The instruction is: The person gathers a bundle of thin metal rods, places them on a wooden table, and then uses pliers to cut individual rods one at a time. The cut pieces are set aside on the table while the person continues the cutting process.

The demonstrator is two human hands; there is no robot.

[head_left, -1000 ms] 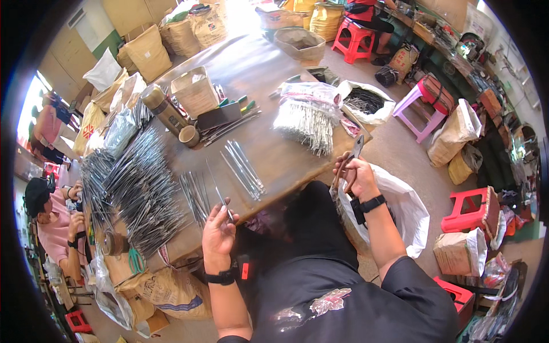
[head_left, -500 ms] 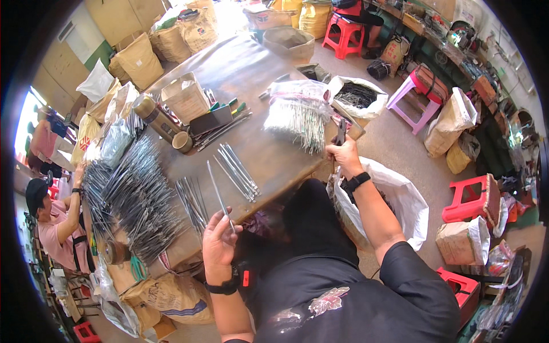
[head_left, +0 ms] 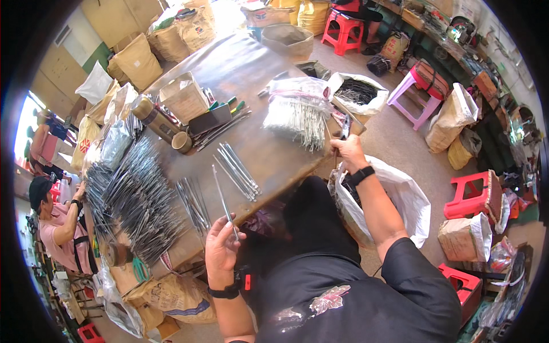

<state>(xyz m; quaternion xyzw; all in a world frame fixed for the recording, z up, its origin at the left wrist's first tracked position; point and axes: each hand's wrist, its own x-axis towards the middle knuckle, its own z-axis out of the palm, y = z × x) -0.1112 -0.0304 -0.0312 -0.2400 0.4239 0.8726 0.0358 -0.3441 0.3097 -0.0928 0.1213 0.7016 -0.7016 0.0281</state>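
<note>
Workroom: daylight falls across a broad brown worktop (head_left: 286,166), with sacks and red stools around it; a co-worker in pink (head_left: 60,223) sits well to the left of your left hand.
Left hand: your left hand (head_left: 225,240) is at the near edge, narrowed to a pinch on one thin metal rod (head_left: 223,194), which slants up and away from your fingers over the worktop.
Right hand: your right hand (head_left: 350,151) is closed around the pliers (head_left: 345,127), their head pointing away from you; whether their jaws are parted, you cannot tell from here.
Rods near the left hand: a small row (head_left: 237,171) lies just ahead, a loose sheaf (head_left: 193,203) ahead and to its left, and a large heap (head_left: 140,200) farther left.
Around the right hand: a plastic-wrapped bundle (head_left: 300,114) lies ahead and to its left; an open white sack (head_left: 414,200) stands below it, beside the worktop.
Slip risk: your rod may twist or drop if that light pinch loosens.
Snag risk: its far end could disturb the row or sheaf if your left hand swings sideways.
Drop risk: the pliers could fall into the sack if your right-hand grip slackens.
</note>
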